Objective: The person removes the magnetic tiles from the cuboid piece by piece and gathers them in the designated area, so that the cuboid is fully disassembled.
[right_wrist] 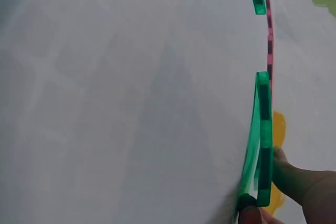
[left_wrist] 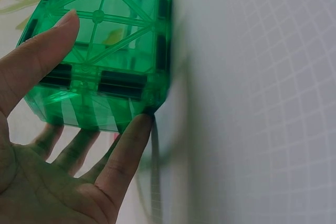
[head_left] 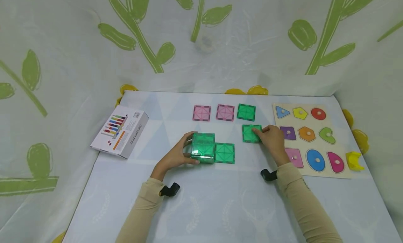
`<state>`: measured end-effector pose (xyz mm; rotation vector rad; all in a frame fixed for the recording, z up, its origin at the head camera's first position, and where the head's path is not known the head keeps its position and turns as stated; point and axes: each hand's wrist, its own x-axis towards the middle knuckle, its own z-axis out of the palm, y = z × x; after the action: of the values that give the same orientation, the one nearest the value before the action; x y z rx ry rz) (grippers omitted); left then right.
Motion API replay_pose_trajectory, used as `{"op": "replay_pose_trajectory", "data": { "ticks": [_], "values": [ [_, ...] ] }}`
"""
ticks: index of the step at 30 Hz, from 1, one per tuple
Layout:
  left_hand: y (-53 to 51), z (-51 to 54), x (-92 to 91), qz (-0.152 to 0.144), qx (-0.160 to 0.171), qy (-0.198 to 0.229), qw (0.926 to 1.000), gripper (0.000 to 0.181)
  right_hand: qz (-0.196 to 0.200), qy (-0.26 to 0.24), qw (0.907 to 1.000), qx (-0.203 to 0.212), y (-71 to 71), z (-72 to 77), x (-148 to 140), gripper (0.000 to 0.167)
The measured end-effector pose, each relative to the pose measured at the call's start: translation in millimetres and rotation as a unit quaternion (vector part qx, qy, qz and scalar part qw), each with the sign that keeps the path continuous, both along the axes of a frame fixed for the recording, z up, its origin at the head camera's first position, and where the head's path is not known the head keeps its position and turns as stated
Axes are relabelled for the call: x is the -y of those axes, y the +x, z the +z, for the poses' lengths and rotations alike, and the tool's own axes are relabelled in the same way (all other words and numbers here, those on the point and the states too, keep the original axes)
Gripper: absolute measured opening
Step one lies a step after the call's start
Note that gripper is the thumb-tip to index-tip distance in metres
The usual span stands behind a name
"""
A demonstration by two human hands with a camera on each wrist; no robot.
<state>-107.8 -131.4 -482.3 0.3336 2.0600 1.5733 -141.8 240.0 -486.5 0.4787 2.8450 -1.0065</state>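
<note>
Currently, one green tile (head_left: 247, 134) sits right of the green box (head_left: 203, 145), its right edge pinched by the right hand (head_left: 273, 140), while the left hand (head_left: 175, 154) grips the box's left side. Light, steady pressure should keep the box's walls square.

One left hand (head_left: 173, 155) and one right hand (head_left: 273, 141); two black wrist pieces (head_left: 171, 190), one on each arm. One green block (head_left: 203, 145), its tiles too merged to count. Three loose green tiles (head_left: 224, 153), one of them far; two pink tiles (head_left: 202, 113), both far. One box (head_left: 121, 131) left; right, one board (head_left: 324, 123) with nine shape pieces (head_left: 316, 160), and one yellow object (head_left: 354, 161).
</note>
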Motion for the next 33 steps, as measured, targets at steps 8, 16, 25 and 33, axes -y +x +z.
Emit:
{"op": "replay_pose_trajectory", "data": {
  "ticks": [8,16,25,33],
  "values": [
    [-0.4,0.3,-0.3,0.001,0.004,-0.001,1.0000,0.111,0.019,0.017,0.9995,-0.019,0.6,1.3,1,0.052],
    [0.1,1.1,-1.3,0.000,-0.018,-0.023,0.9996,0.111,0.034,0.014,0.9993,-0.007,3.6,5.5,4,0.049],
    [1.5,0.6,-0.8,0.004,-0.025,-0.028,0.9993,0.112,0.123,0.029,0.9880,-0.089,23.3,6.9,37,0.042],
    [1.7,0.2,-1.8,0.005,-0.022,-0.015,0.9996,0.111,0.228,-0.020,0.9712,-0.066,42.1,6.4,71,0.050]
  ]
}}
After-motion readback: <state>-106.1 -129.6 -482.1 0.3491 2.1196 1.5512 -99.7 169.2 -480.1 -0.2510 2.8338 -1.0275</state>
